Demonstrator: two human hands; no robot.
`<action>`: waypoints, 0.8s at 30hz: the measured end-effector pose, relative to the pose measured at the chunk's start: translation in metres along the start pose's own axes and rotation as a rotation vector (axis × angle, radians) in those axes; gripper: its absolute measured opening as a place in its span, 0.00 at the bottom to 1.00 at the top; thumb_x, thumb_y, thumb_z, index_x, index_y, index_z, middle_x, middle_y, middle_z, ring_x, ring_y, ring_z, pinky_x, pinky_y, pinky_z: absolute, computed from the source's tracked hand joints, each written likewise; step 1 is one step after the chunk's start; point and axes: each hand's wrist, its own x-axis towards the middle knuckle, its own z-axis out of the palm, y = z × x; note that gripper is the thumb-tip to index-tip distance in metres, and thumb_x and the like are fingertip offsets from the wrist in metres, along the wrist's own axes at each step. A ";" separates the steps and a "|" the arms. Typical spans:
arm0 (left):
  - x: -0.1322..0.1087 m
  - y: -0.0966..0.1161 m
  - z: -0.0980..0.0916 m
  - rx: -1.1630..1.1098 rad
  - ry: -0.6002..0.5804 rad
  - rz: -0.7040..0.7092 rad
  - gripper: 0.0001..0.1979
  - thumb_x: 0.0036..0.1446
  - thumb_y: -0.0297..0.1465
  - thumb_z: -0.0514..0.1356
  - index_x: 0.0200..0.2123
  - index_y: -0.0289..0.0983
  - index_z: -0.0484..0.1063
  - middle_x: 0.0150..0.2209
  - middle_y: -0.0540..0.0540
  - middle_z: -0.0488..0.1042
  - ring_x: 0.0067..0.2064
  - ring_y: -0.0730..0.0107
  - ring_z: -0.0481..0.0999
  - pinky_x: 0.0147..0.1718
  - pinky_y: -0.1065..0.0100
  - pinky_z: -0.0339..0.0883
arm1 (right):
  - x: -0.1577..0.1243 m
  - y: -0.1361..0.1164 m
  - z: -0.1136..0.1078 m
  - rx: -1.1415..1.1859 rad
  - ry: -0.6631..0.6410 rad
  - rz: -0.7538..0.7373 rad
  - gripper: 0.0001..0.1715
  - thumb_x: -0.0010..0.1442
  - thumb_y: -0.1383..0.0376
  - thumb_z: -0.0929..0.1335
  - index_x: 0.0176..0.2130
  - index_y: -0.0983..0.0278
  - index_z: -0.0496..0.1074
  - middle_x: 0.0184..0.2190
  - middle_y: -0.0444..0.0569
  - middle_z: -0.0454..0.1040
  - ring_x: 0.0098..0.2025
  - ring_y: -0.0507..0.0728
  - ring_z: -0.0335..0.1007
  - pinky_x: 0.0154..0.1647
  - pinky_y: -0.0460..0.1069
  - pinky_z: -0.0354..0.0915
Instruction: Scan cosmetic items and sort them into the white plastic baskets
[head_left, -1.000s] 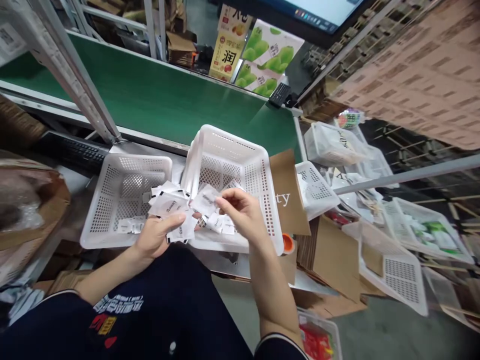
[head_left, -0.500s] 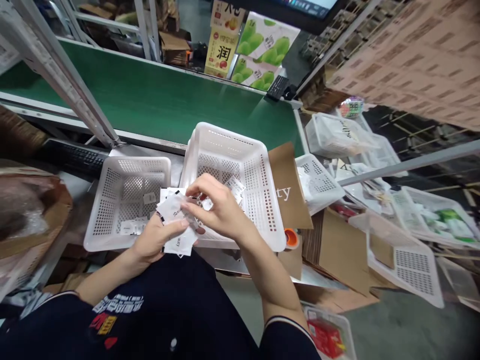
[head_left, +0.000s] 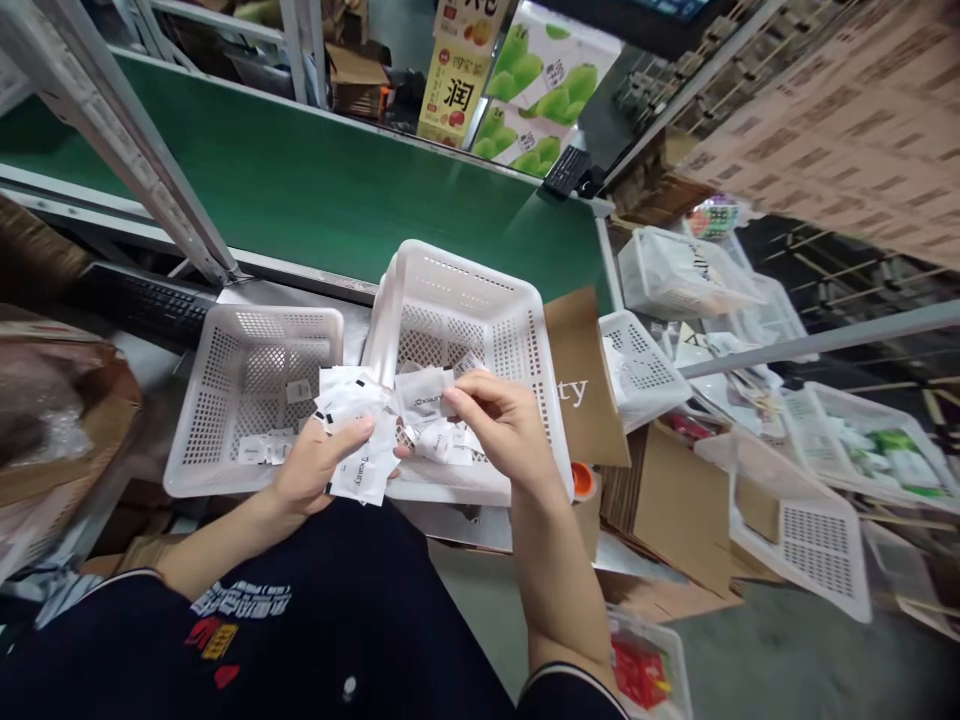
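Note:
My left hand (head_left: pixel 319 460) is closed on a fanned stack of small white sachets (head_left: pixel 362 470), with the thumb pressed on top. Between the thumb and fingers of my right hand (head_left: pixel 499 420) is one white sachet (head_left: pixel 421 392) printed "beauty", pinched by its right end. That sachet is over the larger white basket (head_left: pixel 534 400), where more white packets (head_left: pixel 446 445) lie on the bottom. To the left stands a smaller white basket (head_left: pixel 180 440) with several little white packets (head_left: pixel 266 447) in it.
A green conveyor belt (head_left: pixel 315 190) runs behind the baskets. A brown cardboard flap (head_left: pixel 581 370) and an orange tape roll (head_left: pixel 582 480) are right of the large basket. A metal post (head_left: pixel 150 150) slants at the left, near a black keyboard (head_left: pixel 150 305).
My right hand has moved right, away from the stack, drawing one sachet off it. My left hand stays in nearly the same place with the rest. The view has shifted slightly.

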 end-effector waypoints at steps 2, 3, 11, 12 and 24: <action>0.000 0.000 0.004 0.000 -0.011 -0.008 0.26 0.55 0.40 0.80 0.52 0.33 0.81 0.39 0.36 0.86 0.37 0.50 0.88 0.33 0.58 0.87 | -0.004 0.002 0.005 0.036 -0.011 0.050 0.12 0.71 0.60 0.73 0.35 0.62 0.82 0.30 0.46 0.76 0.33 0.53 0.71 0.34 0.50 0.66; -0.001 0.001 0.006 0.003 -0.010 -0.003 0.25 0.55 0.39 0.80 0.51 0.32 0.82 0.38 0.35 0.86 0.37 0.51 0.88 0.34 0.59 0.87 | -0.005 0.004 0.009 0.049 -0.004 0.067 0.10 0.71 0.60 0.73 0.40 0.62 0.83 0.32 0.46 0.78 0.34 0.54 0.72 0.34 0.50 0.68; -0.004 0.006 0.009 0.029 0.062 0.072 0.19 0.53 0.36 0.79 0.43 0.31 0.83 0.31 0.38 0.84 0.30 0.53 0.85 0.28 0.59 0.85 | -0.006 0.008 0.024 0.147 0.000 0.103 0.09 0.72 0.58 0.73 0.47 0.61 0.77 0.28 0.41 0.75 0.28 0.53 0.77 0.31 0.50 0.76; -0.003 0.005 0.008 0.027 0.054 0.083 0.20 0.53 0.36 0.79 0.44 0.32 0.83 0.32 0.39 0.85 0.31 0.53 0.86 0.29 0.60 0.85 | -0.006 0.007 0.024 0.144 0.002 0.099 0.09 0.72 0.58 0.73 0.46 0.61 0.76 0.27 0.40 0.74 0.27 0.53 0.77 0.30 0.49 0.75; 0.003 0.003 0.005 0.054 0.114 0.169 0.37 0.52 0.37 0.81 0.63 0.34 0.77 0.46 0.38 0.86 0.43 0.49 0.88 0.38 0.59 0.87 | -0.003 0.016 -0.007 -0.129 0.106 0.293 0.17 0.71 0.50 0.70 0.46 0.61 0.75 0.27 0.44 0.78 0.30 0.58 0.79 0.36 0.54 0.76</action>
